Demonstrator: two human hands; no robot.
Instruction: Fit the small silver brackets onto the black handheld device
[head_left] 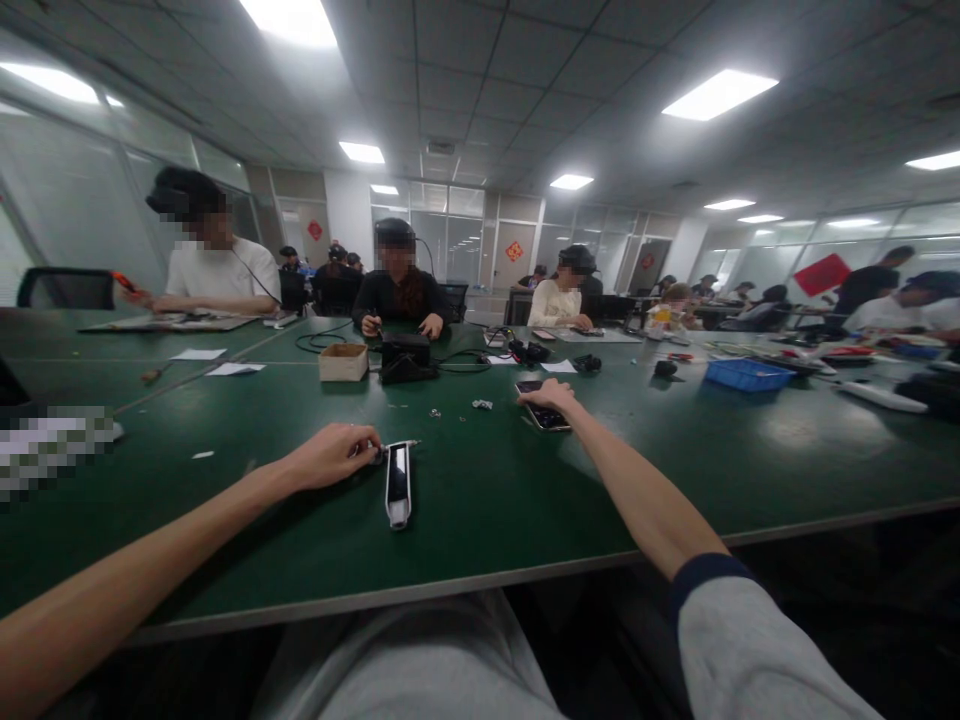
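On the green table (472, 500) a slim white device with a long dark screen (399, 480) lies lengthwise, pointing toward me. My left hand (349, 455) rests just left of its far end, with the fingers curled together. Whatever is at those fingertips is too small to make out. Farther off to the right, my right hand (551, 397) reaches over a flat dark phone-like object (546, 418) with a light rim, gripping it from above. The hand covers part of its top.
Small scraps (482, 405) lie between my hands. Beyond stand an open cardboard box (343, 363), a black case (406, 358) and cables. A blue tray (748, 375) sits at the right. Co-workers sit across the table, including a person in black (397, 290).
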